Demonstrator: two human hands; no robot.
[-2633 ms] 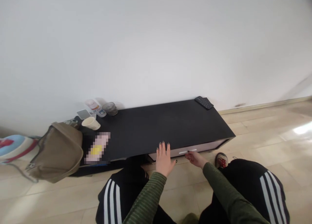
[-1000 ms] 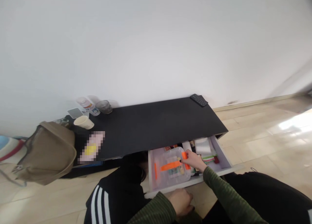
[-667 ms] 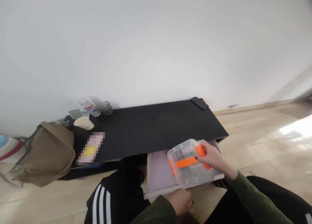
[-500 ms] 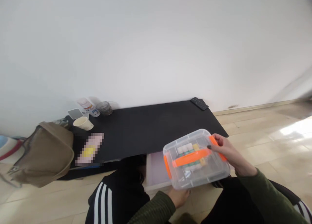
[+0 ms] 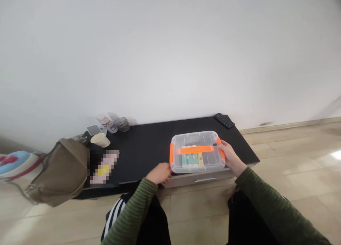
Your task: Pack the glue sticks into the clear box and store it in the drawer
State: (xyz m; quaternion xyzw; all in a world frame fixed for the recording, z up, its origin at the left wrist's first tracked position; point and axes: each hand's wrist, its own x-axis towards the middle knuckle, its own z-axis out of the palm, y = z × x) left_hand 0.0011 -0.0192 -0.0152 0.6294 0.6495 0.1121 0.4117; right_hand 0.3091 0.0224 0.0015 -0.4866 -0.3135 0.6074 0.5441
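A clear plastic storage box [image 5: 198, 136] with orange latches and an orange handle is at the front edge of the black low table [image 5: 151, 142]. Through its lid I see several white-capped bottles with green labels and something yellow. My right hand [image 5: 231, 158] grips the box by its right end, thumb on top by the orange latch. My left hand [image 5: 160, 173] is at the front left corner of the box, fingers curled and partly hidden against it. Just below the box is the drawer front [image 5: 183, 181] with a metal handle, pushed in.
On the table's left stand a paper cup [image 5: 100, 140], a white bottle [image 5: 107, 123], a dark glass [image 5: 122, 124] and a blurred pink packet [image 5: 105, 167]. A brown bag [image 5: 60, 172] leans at the left end. Black remotes [image 5: 224, 120] lie at the back right, by the wall.
The box has gone from tilted above my lap to level at the table's front edge. The drawer, open before, is now shut. My left hand has moved from under the box to its left corner.
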